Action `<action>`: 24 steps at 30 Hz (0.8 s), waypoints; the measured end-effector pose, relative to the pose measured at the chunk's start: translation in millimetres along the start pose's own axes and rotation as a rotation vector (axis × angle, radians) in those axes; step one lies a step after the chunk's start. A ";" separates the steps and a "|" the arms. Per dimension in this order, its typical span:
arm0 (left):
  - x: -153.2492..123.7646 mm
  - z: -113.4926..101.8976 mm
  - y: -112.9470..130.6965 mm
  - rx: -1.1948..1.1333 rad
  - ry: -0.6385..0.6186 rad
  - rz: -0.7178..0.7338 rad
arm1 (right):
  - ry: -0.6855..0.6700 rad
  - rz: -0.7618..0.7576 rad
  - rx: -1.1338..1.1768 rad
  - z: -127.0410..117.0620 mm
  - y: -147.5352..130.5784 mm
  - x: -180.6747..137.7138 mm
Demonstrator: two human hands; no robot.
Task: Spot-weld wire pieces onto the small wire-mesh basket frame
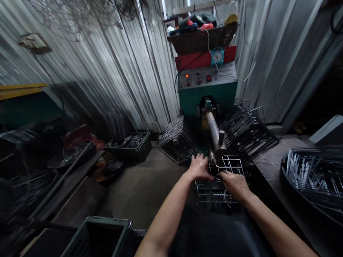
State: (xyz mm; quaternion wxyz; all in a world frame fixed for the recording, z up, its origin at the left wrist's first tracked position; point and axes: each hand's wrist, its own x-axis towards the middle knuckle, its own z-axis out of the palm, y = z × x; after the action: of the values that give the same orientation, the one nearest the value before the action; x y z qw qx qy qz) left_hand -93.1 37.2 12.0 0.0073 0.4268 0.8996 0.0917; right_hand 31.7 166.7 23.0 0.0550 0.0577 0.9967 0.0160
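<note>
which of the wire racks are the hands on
The wire rack lying flat at the tip of the metal arm, under the left hand and right hand; the other stacks lean untouched beside the machine.

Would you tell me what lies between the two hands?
Head view: the wire rack fills the gap between left hand and right hand, the machine arm's tip at its far edge.

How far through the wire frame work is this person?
Probably mid-batch. Stacked frames flank the green machine; which pile is finished is unclear. In hand: one wire frame under the machine's arm, left hand flat on it, right hand gripping. Left to do, seemingly: the tub of wire pieces.
</note>
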 end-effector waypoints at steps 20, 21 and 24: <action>41.3 0.7 -21.6 -0.084 0.008 -0.033 | 0.290 -0.039 0.555 144.3 21.3 -98.1; 42.3 1.4 -22.6 -0.090 0.012 -0.026 | 0.272 -0.032 0.547 159.6 23.9 -106.5; 43.2 3.1 -24.4 -0.090 0.000 -0.023 | 0.306 -0.027 0.459 193.8 28.6 -128.3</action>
State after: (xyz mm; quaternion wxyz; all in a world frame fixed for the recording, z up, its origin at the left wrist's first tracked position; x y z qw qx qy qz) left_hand -139.0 55.8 7.6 0.0277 0.4155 0.8996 0.1319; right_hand 183.2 185.0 -154.6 -0.1107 0.0525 0.9716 -0.2026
